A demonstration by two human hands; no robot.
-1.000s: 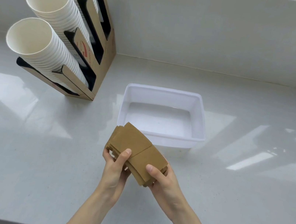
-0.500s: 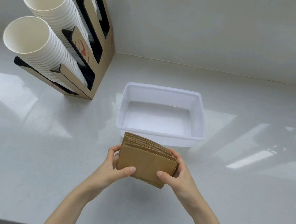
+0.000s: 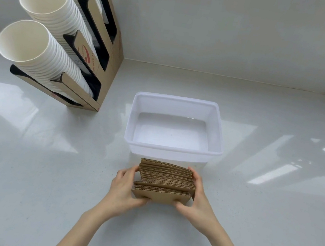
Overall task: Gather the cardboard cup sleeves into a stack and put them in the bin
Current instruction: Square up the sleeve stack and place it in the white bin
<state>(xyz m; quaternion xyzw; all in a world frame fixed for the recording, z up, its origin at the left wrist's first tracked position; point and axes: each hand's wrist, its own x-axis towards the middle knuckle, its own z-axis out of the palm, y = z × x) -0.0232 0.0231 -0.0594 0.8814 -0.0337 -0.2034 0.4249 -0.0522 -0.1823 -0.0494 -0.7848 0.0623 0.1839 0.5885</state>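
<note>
1. Both hands grip one stack of sleeves (image 3: 165, 181) just above the counter (image 3: 42, 178), near the person's body.
2. Left hand (image 3: 125, 187) is closed on the stack's left end, thumb on the near face, fingers curled round the far side.
3. Right hand (image 3: 198, 200) is closed on the right end in the same way, thumb on the near face, fingertips showing at the top right edge.
4. Sleeves stand on edge, pressed face to face, their corrugated top edges turned up toward the camera; the edges are not quite level, and the nearest few sit a little lower than the rest.
5. Bin (image 3: 215, 150), white and translucent, sits on the counter just beyond the stack, with nothing inside.
6. Stack is outside the bin, close to its near wall; whether it touches that wall cannot be told.
7. Cup rack (image 3: 110, 68) of brown card stands at the far left, holding three tilted columns of white cups (image 3: 39, 61).
</note>
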